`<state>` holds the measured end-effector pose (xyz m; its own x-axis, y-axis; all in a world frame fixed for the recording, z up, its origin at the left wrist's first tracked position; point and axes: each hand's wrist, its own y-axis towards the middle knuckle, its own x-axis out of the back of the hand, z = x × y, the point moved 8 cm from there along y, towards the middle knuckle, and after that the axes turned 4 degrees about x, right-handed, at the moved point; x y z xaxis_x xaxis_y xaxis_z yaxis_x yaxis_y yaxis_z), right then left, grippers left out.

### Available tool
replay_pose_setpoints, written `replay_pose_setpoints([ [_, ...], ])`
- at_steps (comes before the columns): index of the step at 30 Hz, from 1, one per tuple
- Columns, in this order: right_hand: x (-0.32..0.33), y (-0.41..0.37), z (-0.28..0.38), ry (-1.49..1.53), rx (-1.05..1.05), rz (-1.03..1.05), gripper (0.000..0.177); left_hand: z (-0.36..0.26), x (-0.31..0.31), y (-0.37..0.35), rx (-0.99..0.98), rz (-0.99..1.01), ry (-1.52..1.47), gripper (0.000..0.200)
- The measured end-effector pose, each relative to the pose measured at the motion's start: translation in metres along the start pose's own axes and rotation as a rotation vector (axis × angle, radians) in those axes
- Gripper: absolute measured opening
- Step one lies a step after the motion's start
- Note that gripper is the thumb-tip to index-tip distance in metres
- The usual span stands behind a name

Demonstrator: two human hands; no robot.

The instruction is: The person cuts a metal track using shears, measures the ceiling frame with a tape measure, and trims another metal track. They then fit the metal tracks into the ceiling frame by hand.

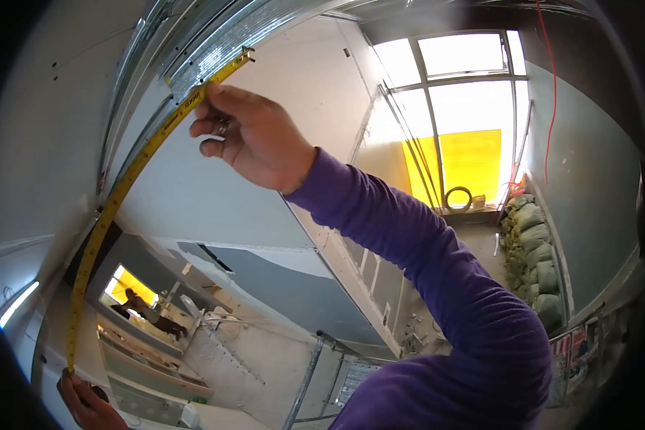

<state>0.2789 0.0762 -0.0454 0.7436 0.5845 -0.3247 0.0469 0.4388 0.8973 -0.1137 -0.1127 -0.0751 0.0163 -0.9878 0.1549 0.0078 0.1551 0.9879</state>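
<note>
A yellow tape measure [107,208] is stretched in a curve from the lower left up to the metal ceiling track [226,46]. My right hand [254,132], in a purple sleeve and with a ring on one finger, pinches the blade between thumb and forefinger close to its hooked end. That end lies beside the ridged metal track; whether it touches cannot be made out. At the lower left edge my left hand [89,403] grips the lower part of the blade. A dark shape, perhaps the case, is partly hidden in that hand.
Plasterboard walls [244,215] surround me. Far below, a person [150,312] is near a yellow-covered opening. Stacked filled sacks [537,247] line the right wall by a large window [466,93]. Metal scaffold poles [304,380] stand beneath, and a red cable [552,93] hangs at right.
</note>
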Motion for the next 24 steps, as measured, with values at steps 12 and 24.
replay_pose_setpoints([
  [12,-0.011,0.033,0.042,0.151,0.075,-0.002,0.020,-0.037,0.082,0.031,-0.212,-0.295,0.223,0.026],
  [24,0.018,0.035,0.051,0.462,0.124,0.007,0.015,-0.115,0.105,0.042,-0.331,-0.422,0.370,0.021],
])
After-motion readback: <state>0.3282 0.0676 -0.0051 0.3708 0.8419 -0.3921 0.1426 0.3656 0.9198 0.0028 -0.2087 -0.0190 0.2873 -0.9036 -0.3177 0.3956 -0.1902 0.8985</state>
